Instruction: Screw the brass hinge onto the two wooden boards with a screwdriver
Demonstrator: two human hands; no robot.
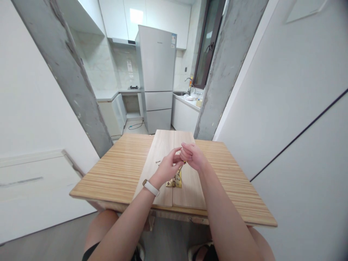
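Note:
Two pale wooden boards [162,145] lie side by side on the table, their long edges meeting in a straight seam. A brass-coloured hinge [174,183] lies across that seam, partly covered by my hands. Just above it my right hand [191,156] is curled closed, palm side partly up. My left hand [171,164] meets it from the left, thumb and fingertips drawn together at the right hand's fingers. A thin dark shaft [180,169] slants below the fingers towards the hinge; what either hand grips is mostly hidden. A small screw [158,162] lies left of my left hand.
The striped wooden table [122,163] extends on both sides of the boards. Beyond it stand a grey fridge [157,65], kitchen counters and a sink [179,93]. A white panel [293,108] rises close on the right, and a white wall on the left.

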